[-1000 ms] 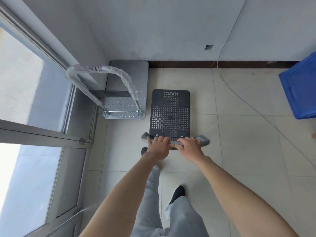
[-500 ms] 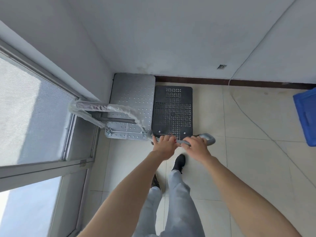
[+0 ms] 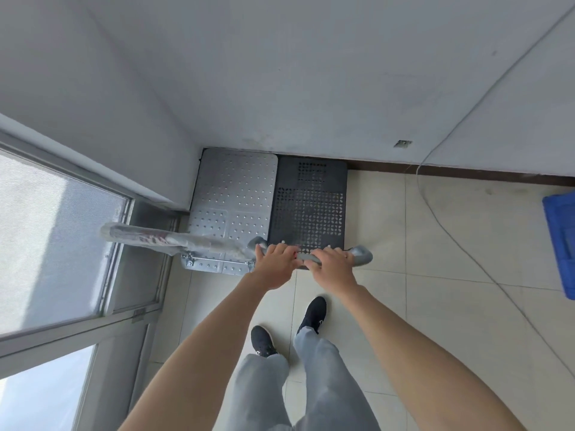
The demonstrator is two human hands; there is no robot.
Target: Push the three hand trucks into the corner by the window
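A silver hand truck (image 3: 235, 194) with a dotted deck stands in the corner under the window, its plastic-wrapped handle (image 3: 161, 239) leaning left. A black hand truck (image 3: 311, 200) with a perforated deck sits right beside it, its far edge at the brown baseboard. My left hand (image 3: 275, 264) and my right hand (image 3: 333, 267) both grip the black truck's grey handle (image 3: 361, 255). No third hand truck is in view.
A window (image 3: 56, 237) fills the left side, with white walls ahead. A blue plastic crate (image 3: 560, 241) stands at the right edge. A thin cable (image 3: 435, 209) trails from the wall across the tiled floor. My feet are just behind the handle.
The black hand truck has rolled forward from mid-floor until it lies alongside the silver one at the wall. Both hands stayed on its handle and I stepped closer.
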